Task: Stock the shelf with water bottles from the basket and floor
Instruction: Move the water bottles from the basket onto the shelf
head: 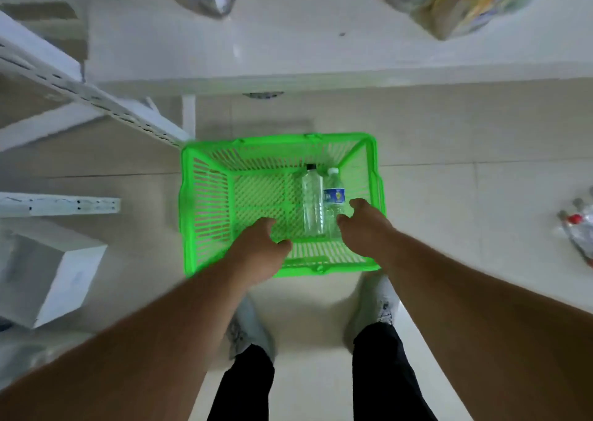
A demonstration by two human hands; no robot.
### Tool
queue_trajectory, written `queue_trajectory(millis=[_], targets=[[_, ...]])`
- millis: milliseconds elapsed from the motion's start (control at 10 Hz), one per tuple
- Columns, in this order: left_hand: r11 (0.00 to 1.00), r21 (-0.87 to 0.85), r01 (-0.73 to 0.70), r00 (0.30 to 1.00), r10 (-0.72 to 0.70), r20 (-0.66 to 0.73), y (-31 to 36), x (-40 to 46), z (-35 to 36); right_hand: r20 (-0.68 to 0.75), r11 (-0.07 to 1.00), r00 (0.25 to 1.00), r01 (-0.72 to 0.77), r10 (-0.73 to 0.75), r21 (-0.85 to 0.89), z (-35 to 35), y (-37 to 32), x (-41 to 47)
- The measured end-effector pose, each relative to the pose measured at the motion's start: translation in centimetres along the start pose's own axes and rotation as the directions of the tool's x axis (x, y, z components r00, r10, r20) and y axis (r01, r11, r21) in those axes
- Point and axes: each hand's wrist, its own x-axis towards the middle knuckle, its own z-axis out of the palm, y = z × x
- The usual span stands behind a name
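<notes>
Both arms reach straight down into the green basket (205, 202) on the floor. The left hand (260, 250) hangs over the basket's near side, fingers curled loosely and a little apart, holding nothing. The right hand (361, 225) is beside the white-capped bottle (334, 196) — its fingers are spread, maybe touching the bottle's side, but I cannot tell if they grip it. The black-capped bottle (312, 196) lies just beside it. More bottles (580, 228) lie on the floor at the right — well apart.
</notes>
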Motion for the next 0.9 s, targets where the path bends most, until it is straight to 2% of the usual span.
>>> queue_trajectory(millis=[200,300,600,700,800,900], targets=[[0.997,-0.067,0.031,0.999,-0.032,-0.006,-3.3,12.8,7.9,-0.007,0.999,0.999,-0.047,0.047,-0.005,5.4,2.6,14.6],[0.991,-0.129,0.032,0.999,-0.034,-0.015,-4.3,17.7,10.5,-0.033,1.0,0.999,-0.019,0.02,0.023,7.4,2.8,19.7],[0.988,-0.154,0.012,0.999,-0.019,-0.044,-4.9,24.2,14.4,-0.218,0.995,0.97,-0.1,0.104,0.029,11.1,2.3,22.8],[0.982,-0.185,0.035,0.997,-0.046,-0.057,-5.2,24.7,14.4,-0.278,0.999,0.96,-0.013,0.025,0.045,11.3,2.4,22.8],[0.968,-0.24,0.078,0.992,-0.1,-0.081,-5.8,25.1,14.1,-0.305,0.991,0.951,0.093,-0.059,0.1,11.5,2.7,23.4],[0.949,-0.305,0.086,0.987,-0.122,-0.1,-6.4,25.7,13.9,-0.22,0.991,0.975,0.052,-0.023,0.126,11.9,2.5,25.0]])
